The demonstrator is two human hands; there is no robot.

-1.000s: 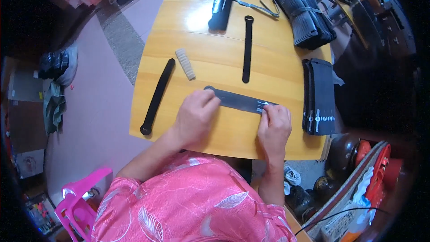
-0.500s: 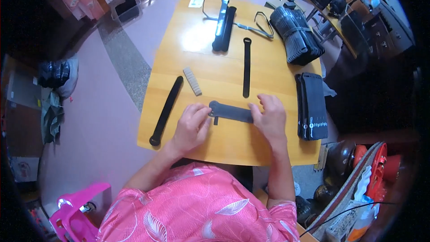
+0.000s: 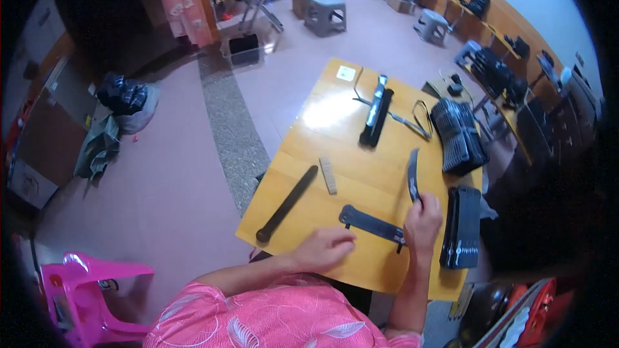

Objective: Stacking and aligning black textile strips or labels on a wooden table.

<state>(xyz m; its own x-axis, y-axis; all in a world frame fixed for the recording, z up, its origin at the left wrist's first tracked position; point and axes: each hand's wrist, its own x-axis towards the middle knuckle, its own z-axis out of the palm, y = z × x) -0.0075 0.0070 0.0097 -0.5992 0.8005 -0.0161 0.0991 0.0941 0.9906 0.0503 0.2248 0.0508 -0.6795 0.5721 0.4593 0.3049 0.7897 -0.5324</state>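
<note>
Over yellow table [image 3: 364, 177], clamping curved strap [image 3: 413, 177] in fingers of right hand [image 3: 423, 224]; curling those of left hand [image 3: 322, 250] together. Note flat strap [image 3: 373, 223] just beyond left fingertips. Likely arranging both; probably needs careful lining-up next.

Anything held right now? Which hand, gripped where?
Right hand: a dark strap, by its near part, far end sticking out past the fist. Left hand: nothing visible in its curled fingers.

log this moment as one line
left hand: curled, near flat dark band | right hand: gripping curved black strip | table: beige ribbed piece beside long strap
</note>
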